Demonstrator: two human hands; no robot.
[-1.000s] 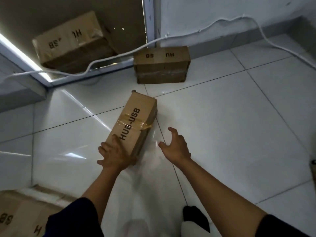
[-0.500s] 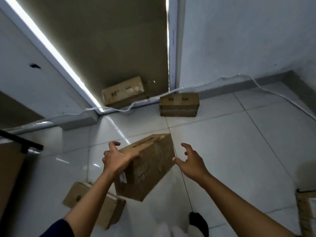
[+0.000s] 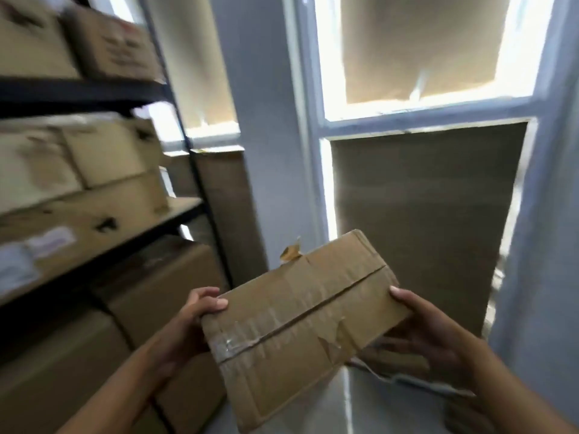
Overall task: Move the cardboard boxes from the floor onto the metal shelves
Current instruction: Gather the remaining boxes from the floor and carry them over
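A taped cardboard box (image 3: 300,311) hangs tilted in the air at chest height, its torn flap side facing me. My left hand (image 3: 188,327) grips its left end, fingers curled over the top edge. At the right end my right hand (image 3: 429,333) holds it, thumb on top and fingers underneath. The metal shelves (image 3: 103,89) stand at the left, a little beyond the box, with a dark frame and post.
Several cardboard boxes (image 3: 94,170) fill the shelf levels, and large boxes (image 3: 163,292) stand below them. A bare strip of shelf board (image 3: 185,205) shows at the shelf's right end. Ahead are a white pillar (image 3: 260,120) and a window covered with cardboard (image 3: 423,208).
The box has come up from just above the floor to chest height. My right hand, open beside it before, now holds its right end. The view has swung up toward the shelves and window.
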